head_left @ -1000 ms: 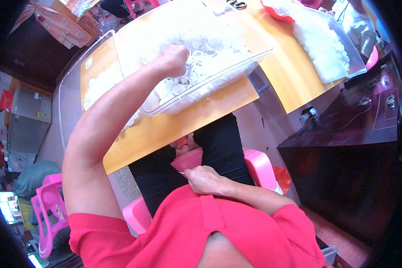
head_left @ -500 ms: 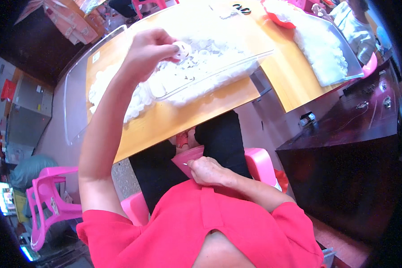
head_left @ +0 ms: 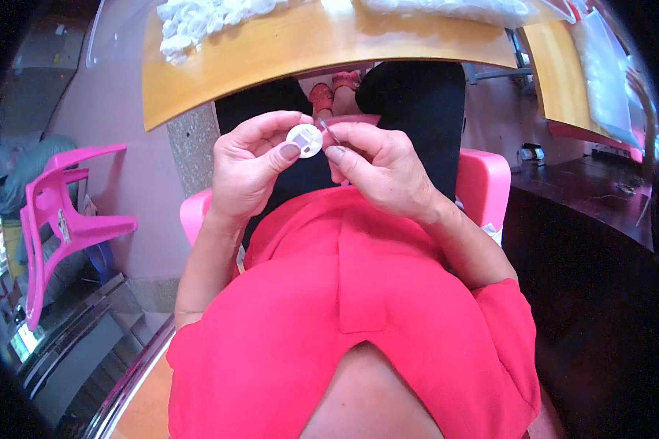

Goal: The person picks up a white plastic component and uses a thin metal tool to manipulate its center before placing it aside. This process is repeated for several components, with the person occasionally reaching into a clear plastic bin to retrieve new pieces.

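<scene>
Since before: left hand (head_left: 252, 164) is down from the clear plastic tray of white pieces on the table and now sits over the lap, meeting the right hand (head_left: 377, 164), which has lifted off the lap to join it
Left hand: thumb and fingers curl round a small round white plastic disc (head_left: 304, 140), pinching it at the rim with the flat face turned up to the camera
Disc: white, with a small square mark in the middle; it sits between the two hands, in front of the chest and above the black trousers (head_left: 417, 102)
Right hand: fingers nearly closed, thumb and forefinger nipping a thin pale sliver (head_left: 324, 127) whose tip reaches the disc's upper right edge; what the sliver is, too small to tell
Table: orange-yellow wooden table top (head_left: 307, 51) runs across the upper part of the view, well above the hands
White pieces: heap of small white plastic parts (head_left: 198, 22) lies at the table's far left, partly cut off by the top edge
Seat: bright pink plastic chair (head_left: 483, 183) shows on both sides of the legs
Side: second pink plastic chair (head_left: 58, 219) stands apart on the left
</scene>
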A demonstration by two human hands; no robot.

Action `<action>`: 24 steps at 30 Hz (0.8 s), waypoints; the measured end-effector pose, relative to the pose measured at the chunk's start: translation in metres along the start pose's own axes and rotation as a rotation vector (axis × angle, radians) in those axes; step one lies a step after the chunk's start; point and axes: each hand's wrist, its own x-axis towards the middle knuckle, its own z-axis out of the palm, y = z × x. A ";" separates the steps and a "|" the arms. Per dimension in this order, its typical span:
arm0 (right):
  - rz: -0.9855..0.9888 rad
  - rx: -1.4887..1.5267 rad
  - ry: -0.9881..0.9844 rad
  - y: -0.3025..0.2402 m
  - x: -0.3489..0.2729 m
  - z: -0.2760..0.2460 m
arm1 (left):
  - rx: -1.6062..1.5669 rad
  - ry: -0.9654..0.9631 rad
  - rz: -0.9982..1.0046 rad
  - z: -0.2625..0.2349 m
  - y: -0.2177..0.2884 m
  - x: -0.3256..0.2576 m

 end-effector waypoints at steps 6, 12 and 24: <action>-0.038 -0.104 0.127 -0.004 -0.008 0.021 | 0.013 -0.013 -0.022 -0.001 -0.003 -0.025; 0.034 -0.057 0.056 -0.012 -0.020 0.030 | -0.021 0.015 -0.086 0.007 0.007 -0.043; -0.523 -0.681 0.046 -0.002 -0.042 0.052 | -0.009 -0.042 0.044 -0.009 0.015 -0.074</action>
